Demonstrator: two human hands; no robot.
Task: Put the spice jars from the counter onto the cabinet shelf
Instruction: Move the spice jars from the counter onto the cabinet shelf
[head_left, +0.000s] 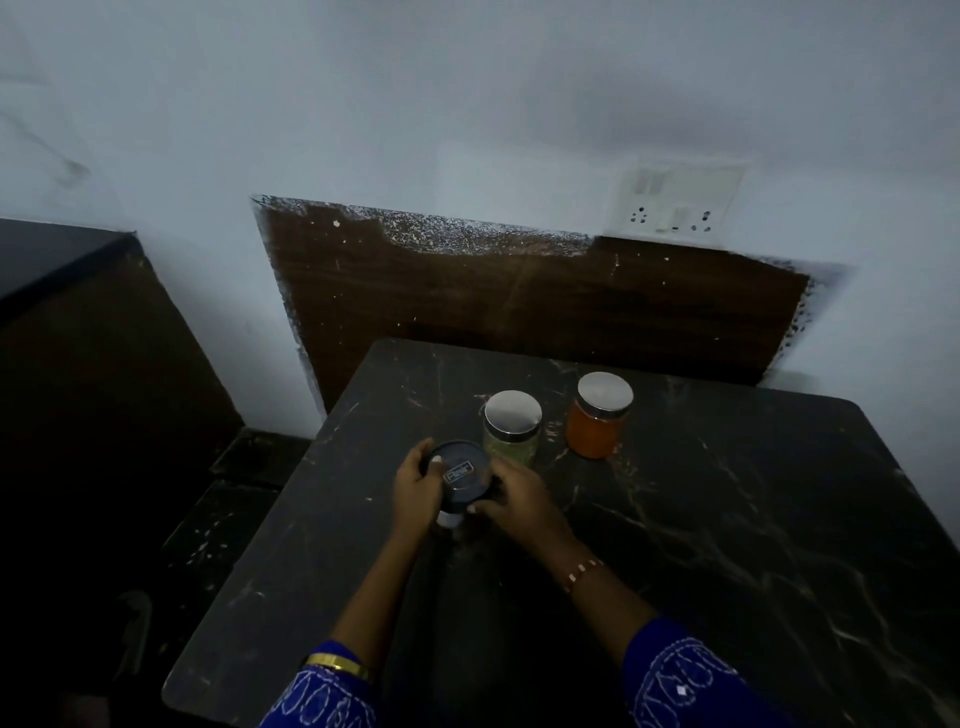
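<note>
A dark-lidded jar with a pale label on its round lid (459, 477) is standing upright near the front left of the dark marble-patterned desk (727, 519). Just behind it, a glass jar of greenish contents with a shiny metal lid (511, 427) is standing upright. Further right, apart, a glass jar of orange powder with a matching metal lid (598, 414) is sitting upright too.

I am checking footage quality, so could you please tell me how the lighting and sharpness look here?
Head view: dim overall; steel jar lids catch pale glare; wide-angle lens bends the counter edges; both hands around the dark-lidded jar look slightly soft.
</note>
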